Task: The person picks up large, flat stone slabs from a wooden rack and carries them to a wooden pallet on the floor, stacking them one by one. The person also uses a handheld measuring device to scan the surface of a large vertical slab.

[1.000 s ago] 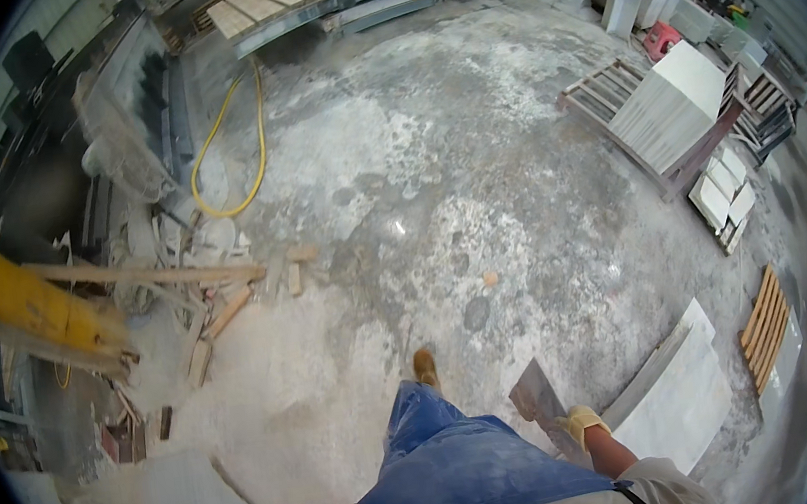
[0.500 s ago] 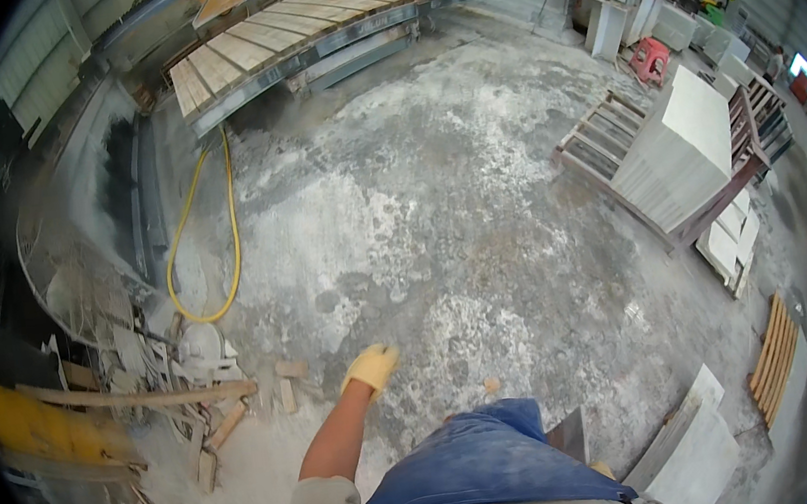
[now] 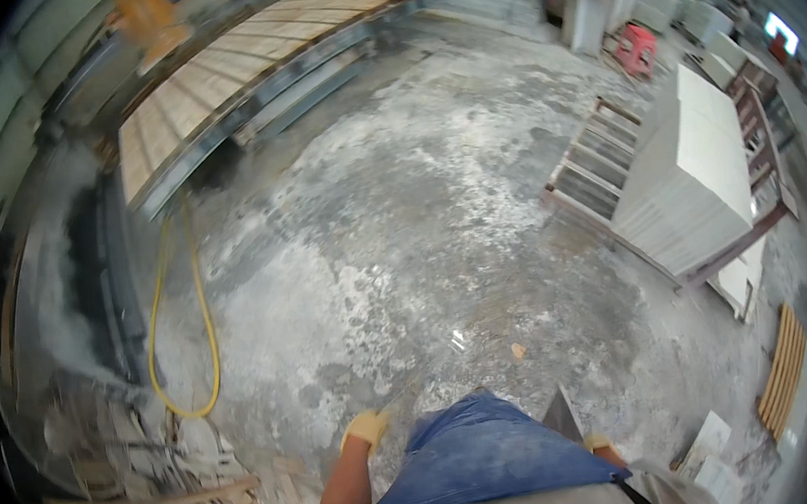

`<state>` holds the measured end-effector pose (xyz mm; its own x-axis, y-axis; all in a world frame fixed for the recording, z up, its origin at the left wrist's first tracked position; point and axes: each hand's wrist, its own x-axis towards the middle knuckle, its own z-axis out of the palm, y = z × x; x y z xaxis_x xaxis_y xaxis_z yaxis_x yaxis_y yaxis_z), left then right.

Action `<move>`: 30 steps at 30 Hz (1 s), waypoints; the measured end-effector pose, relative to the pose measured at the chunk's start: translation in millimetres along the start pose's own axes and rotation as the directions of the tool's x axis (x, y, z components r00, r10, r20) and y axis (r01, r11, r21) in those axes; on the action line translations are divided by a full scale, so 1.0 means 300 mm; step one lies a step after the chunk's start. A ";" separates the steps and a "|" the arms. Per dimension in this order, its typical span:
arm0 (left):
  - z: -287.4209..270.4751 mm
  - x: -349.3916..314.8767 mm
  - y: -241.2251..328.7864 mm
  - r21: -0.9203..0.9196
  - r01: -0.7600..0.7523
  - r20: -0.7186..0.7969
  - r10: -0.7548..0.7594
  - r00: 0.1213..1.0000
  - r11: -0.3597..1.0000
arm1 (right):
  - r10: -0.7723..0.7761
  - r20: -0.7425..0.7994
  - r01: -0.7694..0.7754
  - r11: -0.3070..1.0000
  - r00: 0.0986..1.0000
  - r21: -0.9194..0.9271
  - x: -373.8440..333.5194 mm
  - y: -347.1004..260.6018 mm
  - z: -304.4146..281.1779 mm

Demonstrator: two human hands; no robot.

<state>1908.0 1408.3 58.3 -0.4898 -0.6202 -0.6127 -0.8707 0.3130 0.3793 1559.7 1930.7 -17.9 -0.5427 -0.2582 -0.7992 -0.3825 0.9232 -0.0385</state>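
My left hand (image 3: 365,430), in a pale yellow glove, hangs in front of my left side over the dusty floor. Its fingers look loosely extended, though blurred, and nothing shows in them. At my right side my right hand (image 3: 600,444), gloved too, is mostly hidden by my body and the blue apron (image 3: 494,457). Right beside it a grey flat slab (image 3: 563,414) stands up with a pointed top corner. The hand appears closed on this slab; its lower part is out of sight.
A long slatted wooden platform (image 3: 268,52) is at the back left, with a looped yellow hose (image 3: 214,351) below it. Scrap wood (image 3: 201,493) litters the left. On the right are a rack of pale slabs (image 3: 685,167), a red stool (image 3: 636,50) and wooden strips (image 3: 783,372).
The view has shifted, so the platform and hose sit further left and the slab rack appears larger. My left hand sits lower in view. The grey slab stays beside my right hand.
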 end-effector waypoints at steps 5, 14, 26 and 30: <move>-0.110 0.185 -0.073 0.199 0.064 0.227 -0.110 0.968 0.978 | -0.038 -0.189 0.055 0.995 0.981 0.086 0.141 -0.394 -0.734; -0.565 1.145 0.209 0.315 -0.008 0.218 -0.065 0.974 0.949 | 0.052 -0.253 0.031 0.948 0.966 0.317 0.630 -0.880 -1.444; -1.518 2.216 1.426 -0.634 0.044 0.244 0.146 0.959 0.772 | 0.076 -0.218 -0.038 0.984 0.973 0.173 1.169 -1.096 -1.797; -1.685 2.532 1.698 -0.382 -0.101 0.235 0.202 0.951 0.919 | 0.105 -0.129 -0.075 0.973 0.986 0.218 1.462 -1.179 -2.032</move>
<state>1114.3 733.2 136.7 -0.6521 -0.3573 -0.6687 -0.7339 0.0759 0.6750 1001.1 1317.3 10.8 -0.6714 -0.1946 -0.7151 -0.1687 0.9797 -0.1082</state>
